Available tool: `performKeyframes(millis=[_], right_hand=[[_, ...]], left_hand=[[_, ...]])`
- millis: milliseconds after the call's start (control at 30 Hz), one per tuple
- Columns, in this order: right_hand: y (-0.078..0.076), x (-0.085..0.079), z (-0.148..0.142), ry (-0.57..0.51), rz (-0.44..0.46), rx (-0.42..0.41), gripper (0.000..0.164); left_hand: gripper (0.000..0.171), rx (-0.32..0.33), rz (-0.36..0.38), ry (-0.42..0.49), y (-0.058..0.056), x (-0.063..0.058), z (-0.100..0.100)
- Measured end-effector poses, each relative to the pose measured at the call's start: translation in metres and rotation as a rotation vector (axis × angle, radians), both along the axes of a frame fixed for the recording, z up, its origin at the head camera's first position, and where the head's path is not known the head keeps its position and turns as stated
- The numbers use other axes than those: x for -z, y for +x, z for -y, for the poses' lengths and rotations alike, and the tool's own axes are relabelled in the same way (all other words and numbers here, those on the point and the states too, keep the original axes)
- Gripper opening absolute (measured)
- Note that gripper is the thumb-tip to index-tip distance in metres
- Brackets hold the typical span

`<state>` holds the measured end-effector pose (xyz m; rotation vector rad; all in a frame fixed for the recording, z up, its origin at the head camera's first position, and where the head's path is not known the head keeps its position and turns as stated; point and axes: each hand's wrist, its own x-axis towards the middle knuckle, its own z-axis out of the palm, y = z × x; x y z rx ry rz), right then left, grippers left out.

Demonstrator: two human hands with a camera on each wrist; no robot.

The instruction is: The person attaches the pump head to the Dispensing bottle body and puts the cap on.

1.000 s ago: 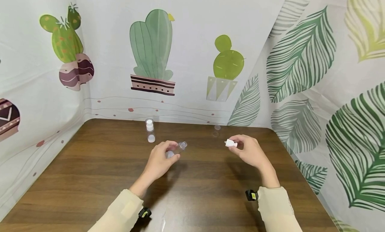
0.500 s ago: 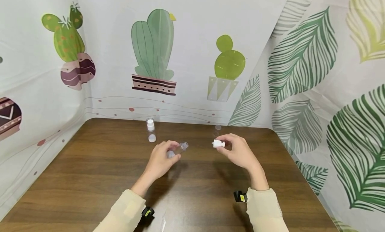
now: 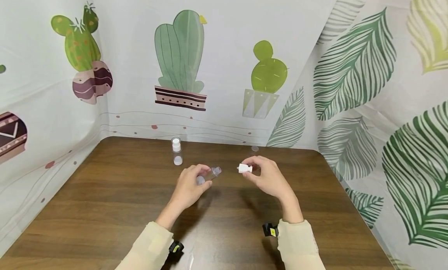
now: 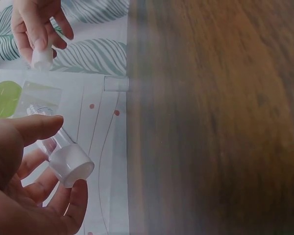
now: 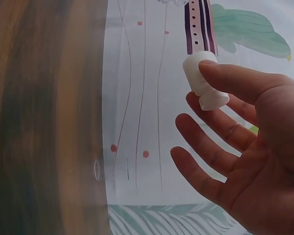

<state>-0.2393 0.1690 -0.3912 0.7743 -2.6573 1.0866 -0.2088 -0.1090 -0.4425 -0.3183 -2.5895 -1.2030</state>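
My left hand [image 3: 190,186] grips a small clear bottle [image 4: 71,164] with a whitish base, held tilted so its open threaded neck [image 3: 217,171] points right. Across a narrow gap, my right hand [image 3: 267,176] pinches a white pump head [image 5: 206,81] between thumb and index finger, its stem end toward the bottle's neck. The other right fingers spread loosely in the right wrist view. Both hands are raised over the brown table [image 3: 224,223].
A second bottle [image 3: 177,151] with a white pump and clear cover stands upright at the back left. A clear cap [image 3: 254,148] stands at the back behind my right hand, partly hidden by it. A patterned cloth [image 3: 224,68] hangs behind the table.
My right hand has moved left with the pump head, narrowing the gap to the bottle. My left hand has stayed nearly in place, still gripping the bottle.
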Motion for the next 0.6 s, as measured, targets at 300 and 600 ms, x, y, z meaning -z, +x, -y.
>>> performKeyframes(millis=[300,600], right_hand=[[0.000,-0.001,0.014,-0.028,-0.017,-0.034,0.024],[-0.003,0.001,0.025,-0.026,-0.022,-0.040,0.025]], left_hand=[[0.033,-0.002,0.002,-0.007,-0.001,0.002,-0.002],[0.034,-0.009,-0.009,0.015,-0.001,0.000,-0.002]])
